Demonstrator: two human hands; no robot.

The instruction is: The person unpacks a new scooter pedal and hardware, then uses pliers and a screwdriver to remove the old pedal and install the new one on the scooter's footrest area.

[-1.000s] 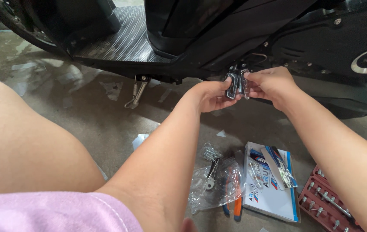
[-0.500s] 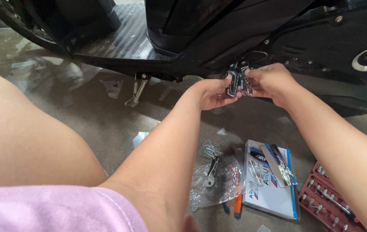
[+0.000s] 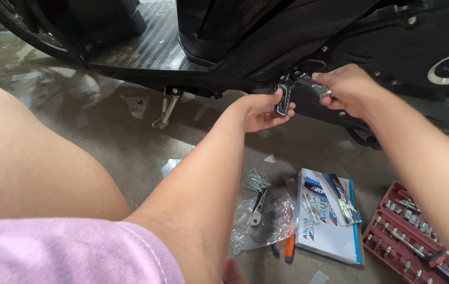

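The setting was a garage or informal repair bay. A black scooter [image 3: 287, 47] stood at 12 o'clock on a stained, wet concrete floor [image 3: 103, 131], its side stand [image 3: 167, 108] lowered at 11 o'clock. A red socket set [image 3: 408, 236] lay at 4 o'clock, with plastic hardware bags [image 3: 266, 215] and a printed parts box [image 3: 327, 223] at 5 o'clock.

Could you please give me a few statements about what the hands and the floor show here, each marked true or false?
1. The left hand grips a black footpeg at the scooter's underside. True.
2. The right hand rests on the red socket set. False: it holds the second footpeg up by the scooter.
3. A clear plastic bag lies on the concrete floor. True.
4. The side stand is folded up. False: it points down to the floor.
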